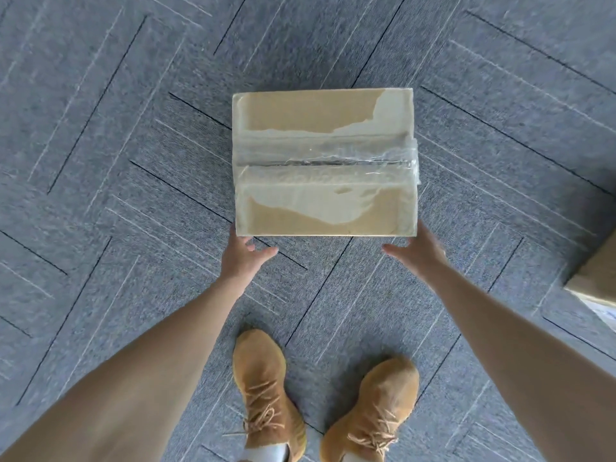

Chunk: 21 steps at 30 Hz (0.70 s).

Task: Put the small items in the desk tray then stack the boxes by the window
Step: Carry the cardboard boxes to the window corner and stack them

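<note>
A brown cardboard box (325,161) sits on the grey carpet, its top seam sealed with clear tape and patches of torn paper. My left hand (241,258) is at the box's near left corner, fingers spread, thumb pointing right. My right hand (416,250) is at the near right corner, also with fingers apart. The fingertips of both hands are partly hidden below the box's near edge, and I cannot tell whether they touch it. Neither hand holds anything.
A second cardboard box (596,281) pokes in at the right edge. My two tan laced shoes (263,391) stand on the carpet just behind the hands. Grey carpet tiles (100,161) stretch all around.
</note>
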Available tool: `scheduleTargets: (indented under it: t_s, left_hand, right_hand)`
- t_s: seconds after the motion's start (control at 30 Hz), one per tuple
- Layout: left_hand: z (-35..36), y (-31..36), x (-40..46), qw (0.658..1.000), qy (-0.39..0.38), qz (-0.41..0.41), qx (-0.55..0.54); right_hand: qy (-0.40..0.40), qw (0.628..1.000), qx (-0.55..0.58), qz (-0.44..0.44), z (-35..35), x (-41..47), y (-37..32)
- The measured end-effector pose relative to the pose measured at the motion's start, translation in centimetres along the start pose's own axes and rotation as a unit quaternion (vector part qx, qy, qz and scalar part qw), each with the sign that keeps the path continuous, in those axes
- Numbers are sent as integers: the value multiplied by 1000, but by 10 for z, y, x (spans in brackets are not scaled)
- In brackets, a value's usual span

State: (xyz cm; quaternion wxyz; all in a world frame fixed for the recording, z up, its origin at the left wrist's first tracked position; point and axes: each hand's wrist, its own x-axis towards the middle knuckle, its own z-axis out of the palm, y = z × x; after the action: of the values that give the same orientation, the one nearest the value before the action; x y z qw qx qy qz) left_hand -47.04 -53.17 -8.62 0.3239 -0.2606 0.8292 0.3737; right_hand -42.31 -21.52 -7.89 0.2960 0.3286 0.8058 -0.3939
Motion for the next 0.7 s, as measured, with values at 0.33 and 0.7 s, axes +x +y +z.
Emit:
scheduleTargets:
  t_s: [0.33, 0.7]
  left_hand:
    - [-19, 25, 8, 997, 2, 37, -66]
    - [-106, 134, -85, 988, -77, 51, -125]
  right_hand:
    - [-13, 997, 71, -37, -7, 3, -23]
    - [-92, 982, 161, -40, -107, -83, -112]
